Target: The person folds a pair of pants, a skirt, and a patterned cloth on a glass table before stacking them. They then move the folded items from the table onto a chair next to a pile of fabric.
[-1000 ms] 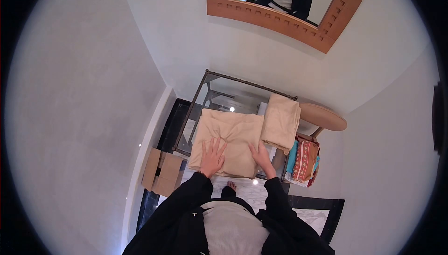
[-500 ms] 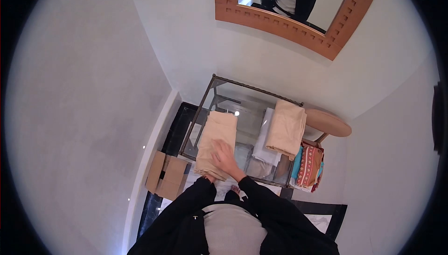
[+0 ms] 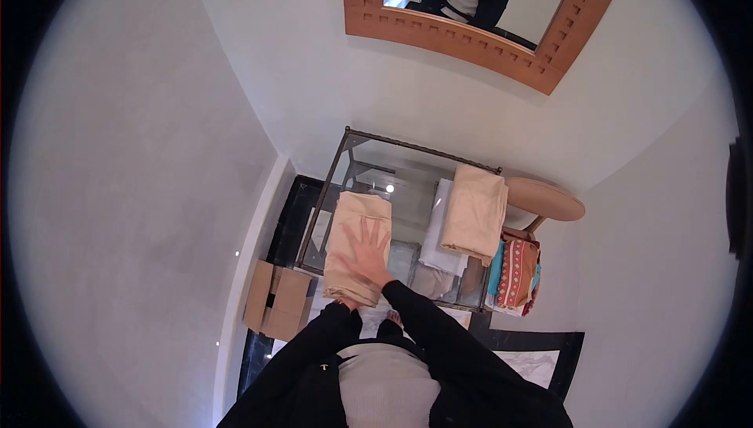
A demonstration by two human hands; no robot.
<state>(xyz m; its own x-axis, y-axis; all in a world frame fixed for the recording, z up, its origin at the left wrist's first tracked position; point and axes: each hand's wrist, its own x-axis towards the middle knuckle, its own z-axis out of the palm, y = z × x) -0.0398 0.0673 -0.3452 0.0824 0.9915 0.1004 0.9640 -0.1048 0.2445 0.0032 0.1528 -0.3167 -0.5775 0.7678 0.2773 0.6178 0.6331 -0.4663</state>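
Observation:
A folded beige cloth (image 3: 365,207) lies on the left part of a glass-topped table (image 3: 420,147). My right hand (image 3: 365,252) rests flat on top of it with fingers spread. At the cloth's near end is my left hand (image 3: 347,303), mostly hidden under or behind the fabric; only the wrist area shows. On the table's right part, a second folded beige cloth (image 3: 475,210) partly covers a white folded cloth (image 3: 439,232).
Right of the table stands a chair with a round brown back (image 3: 545,197) and patterned red and turquoise textiles (image 3: 518,273). An open cardboard box (image 3: 286,302) sits on the floor at left. A wood-framed mirror (image 3: 455,40) hangs on the wall.
My right hand has spread its fingers and now lies flat on the cloth. The whole view has shifted slightly.

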